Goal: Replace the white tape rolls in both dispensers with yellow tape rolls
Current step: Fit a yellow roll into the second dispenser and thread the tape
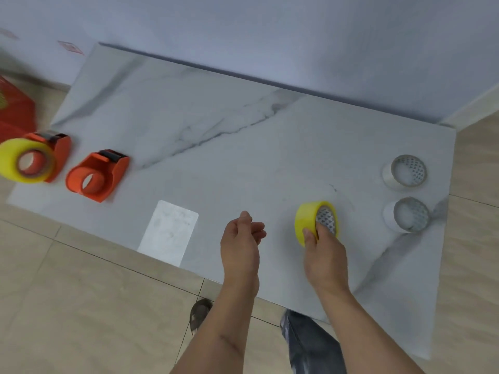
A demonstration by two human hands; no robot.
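Observation:
My right hand [322, 252] grips a yellow tape roll [306, 221] near the front of the marble table [243, 136], thumb on its outer band and fingers inside the core. My left hand [241, 238] hovers beside it, holding nothing, fingers loosely curled and apart. Two white tape rolls [406, 171] [409, 215] lie flat at the right edge. At the far left stand two orange dispensers: the left one [58, 155] carries a yellow roll [25, 164], the right one [101, 175] has a bare hub.
A white card [168, 232] lies on the table near its front edge. A red box [14, 112] sits on the tiled floor at the far left. A wall runs behind the table. My shoe and trouser leg show below.

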